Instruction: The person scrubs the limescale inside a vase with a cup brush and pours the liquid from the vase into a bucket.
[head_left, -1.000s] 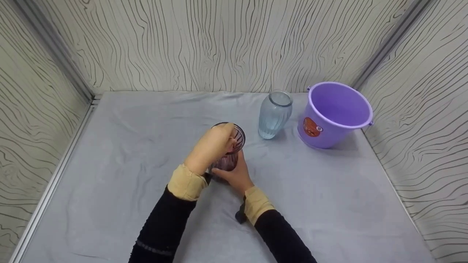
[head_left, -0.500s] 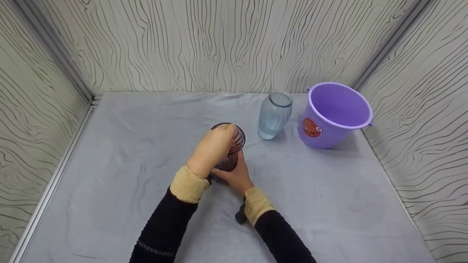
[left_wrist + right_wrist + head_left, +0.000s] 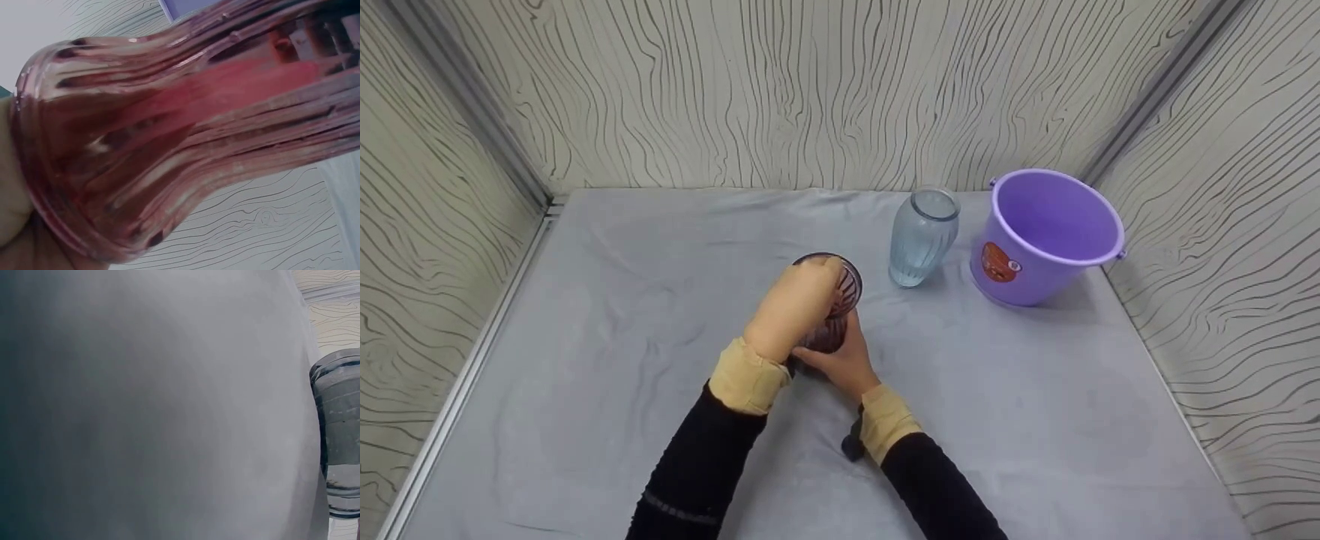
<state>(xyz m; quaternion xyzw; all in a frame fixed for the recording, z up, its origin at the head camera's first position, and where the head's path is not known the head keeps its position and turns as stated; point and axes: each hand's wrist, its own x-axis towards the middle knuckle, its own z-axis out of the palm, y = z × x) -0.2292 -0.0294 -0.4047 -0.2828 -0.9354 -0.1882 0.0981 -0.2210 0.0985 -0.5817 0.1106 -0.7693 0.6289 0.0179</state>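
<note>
A ribbed purple glass vase [image 3: 849, 289] stands mouth-up and slightly tilted near the middle of the table in the head view. My right hand [image 3: 847, 361] grips its lower body, thumb toward the near side. The left hand [image 3: 796, 304] reaches in through the rim, its fingers hidden from above. In the left wrist view the glass [image 3: 169, 140] fills the picture, with the left hand [image 3: 12, 185] at its mouth. Dark finger shapes and a bright pink strip [image 3: 247, 84] show through the glass; whether the fingers hold the strip is unclear.
A pale blue glass vase [image 3: 922, 240] stands upright behind and to the right, beside a purple bucket [image 3: 1024, 262] with a red sticker. Grey cloth [image 3: 585, 337] covers the table. Patterned walls [image 3: 810, 97] rise at the back and sides.
Since a second ago the left hand has sunk slightly deeper into the purple vase's mouth. My right hand keeps its grip in nearly the same place.
</note>
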